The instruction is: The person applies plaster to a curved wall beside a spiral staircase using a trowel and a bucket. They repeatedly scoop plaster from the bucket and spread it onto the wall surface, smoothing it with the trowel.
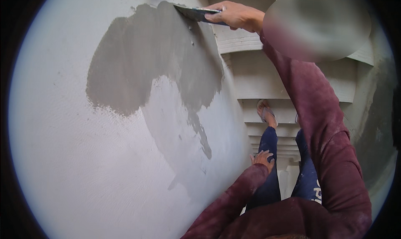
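The trowel (196, 14) is held at twelve o'clock in the right hand (236, 16), against the wet patch (154, 59) on the wall (75, 163). The stairs (288, 84) lie at three o'clock of the wall; the left hand (262, 158) rests on the thigh (267, 176) at five.

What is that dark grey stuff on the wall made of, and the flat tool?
The grey patch looks like wet cement plaster: darker and smoother than the pale, grainy wall. The trowel in the right hand seems thin metal, flat-edged and smeared grey; that's uncertain.
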Motion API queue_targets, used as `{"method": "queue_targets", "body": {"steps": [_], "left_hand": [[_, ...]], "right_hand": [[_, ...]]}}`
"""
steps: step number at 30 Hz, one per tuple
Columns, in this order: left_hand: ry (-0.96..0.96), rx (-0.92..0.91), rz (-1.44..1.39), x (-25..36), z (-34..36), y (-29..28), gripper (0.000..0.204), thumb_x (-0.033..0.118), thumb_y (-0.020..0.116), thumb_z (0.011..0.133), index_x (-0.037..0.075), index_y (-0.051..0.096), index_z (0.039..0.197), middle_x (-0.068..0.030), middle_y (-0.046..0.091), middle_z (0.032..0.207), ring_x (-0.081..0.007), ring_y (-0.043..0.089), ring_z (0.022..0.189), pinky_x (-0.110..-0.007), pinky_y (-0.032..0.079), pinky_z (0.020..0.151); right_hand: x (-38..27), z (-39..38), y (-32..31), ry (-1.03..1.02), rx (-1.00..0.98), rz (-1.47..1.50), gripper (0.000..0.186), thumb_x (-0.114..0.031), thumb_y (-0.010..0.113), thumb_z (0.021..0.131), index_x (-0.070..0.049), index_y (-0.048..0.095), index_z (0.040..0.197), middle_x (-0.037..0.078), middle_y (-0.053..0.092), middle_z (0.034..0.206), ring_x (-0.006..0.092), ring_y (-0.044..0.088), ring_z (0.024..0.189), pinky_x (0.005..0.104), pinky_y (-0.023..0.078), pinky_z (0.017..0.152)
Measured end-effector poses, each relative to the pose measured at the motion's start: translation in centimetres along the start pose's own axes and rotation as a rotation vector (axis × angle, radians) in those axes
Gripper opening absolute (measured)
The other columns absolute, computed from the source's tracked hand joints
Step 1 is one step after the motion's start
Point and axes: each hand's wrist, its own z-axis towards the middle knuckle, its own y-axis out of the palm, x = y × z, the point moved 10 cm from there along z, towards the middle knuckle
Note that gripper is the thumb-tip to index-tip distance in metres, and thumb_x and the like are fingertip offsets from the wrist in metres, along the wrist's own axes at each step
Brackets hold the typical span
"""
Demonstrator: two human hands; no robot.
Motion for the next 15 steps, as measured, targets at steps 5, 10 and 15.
{"method": "queue_targets", "body": {"steps": [5,10,15], "left_hand": [[-0.013,0.001,-0.035,-0.6,0.0,0.2,0.033,0.032,0.061,0.08,0.022,0.061,0.111,0.0004,0.048,0.132,-0.0202,0.032,0.131,-0.06,0.003,0.108],[-0.022,-0.008,-0.028,-0.1,0.2,0.4,0.034,0.032,0.061,0.079,0.023,0.06,0.111,0.0039,0.048,0.132,-0.0168,0.032,0.131,-0.06,-0.001,0.108],[-0.042,-0.019,0.034,0.3,0.4,-0.6,0.033,0.032,0.06,0.08,0.023,0.06,0.112,0.0023,0.047,0.133,-0.0185,0.032,0.131,-0.06,0.001,0.108]], "right_hand": [[0.8,-5.8,6.6,-0.318,-0.075,-0.067,0.043,-0.024,0.053,0.088,-0.018,0.05,0.13,0.007,0.058,0.119,0.0209,0.054,0.09,0.0296,0.041,0.086],[2.6,-14.4,13.2,-0.198,-0.238,-0.049,0.041,-0.026,0.052,0.089,-0.018,0.049,0.129,0.017,0.059,0.115,0.0275,0.059,0.094,0.0319,0.044,0.086],[2.4,-16.9,12.4,0.081,-0.406,0.226,0.044,-0.032,0.052,0.09,-0.018,0.047,0.132,0.009,0.062,0.108,0.0201,0.054,0.086,0.0305,0.044,0.074]]}}
